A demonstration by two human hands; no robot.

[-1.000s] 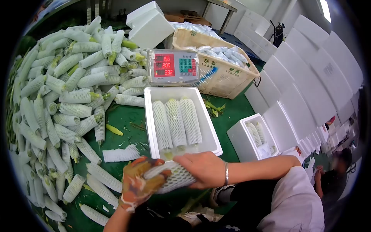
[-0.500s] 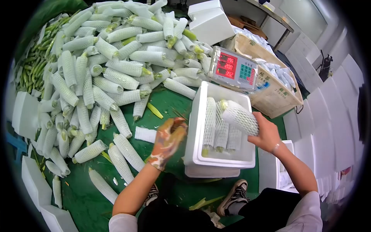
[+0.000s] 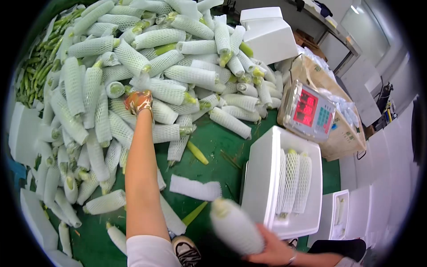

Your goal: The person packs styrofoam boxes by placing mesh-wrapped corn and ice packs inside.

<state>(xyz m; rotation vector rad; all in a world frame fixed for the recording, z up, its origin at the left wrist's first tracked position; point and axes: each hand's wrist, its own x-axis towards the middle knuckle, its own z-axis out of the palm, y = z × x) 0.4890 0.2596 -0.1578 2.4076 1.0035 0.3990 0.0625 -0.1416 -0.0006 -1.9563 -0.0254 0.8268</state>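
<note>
My right hand (image 3: 273, 249) is closed round the lower end of a thick pale vegetable in a white foam net sleeve (image 3: 236, 227), held low in front of me and blurred. My left hand (image 3: 139, 102), in a patterned glove, reaches into the pile of foam-sleeved vegetables (image 3: 173, 66). Its fingers look curled on one sleeved piece (image 3: 122, 110), their tips partly hidden. To the right a white foam box (image 3: 262, 178) holds several sleeved pieces (image 3: 291, 182) side by side.
A scale display (image 3: 309, 111) stands behind the box, before a beige crate (image 3: 342, 138) of white bags. A loose foam sleeve (image 3: 195, 188) and leaf scraps lie on the green floor (image 3: 222, 164). Another foam box (image 3: 340, 216) stands at right. Bare green stalks (image 3: 40, 75) lie far left.
The right hand has brought its sleeved vegetable out from over the box, left and toward me. From beside the box, the left hand has moved onto the pile. The view has shifted left.
</note>
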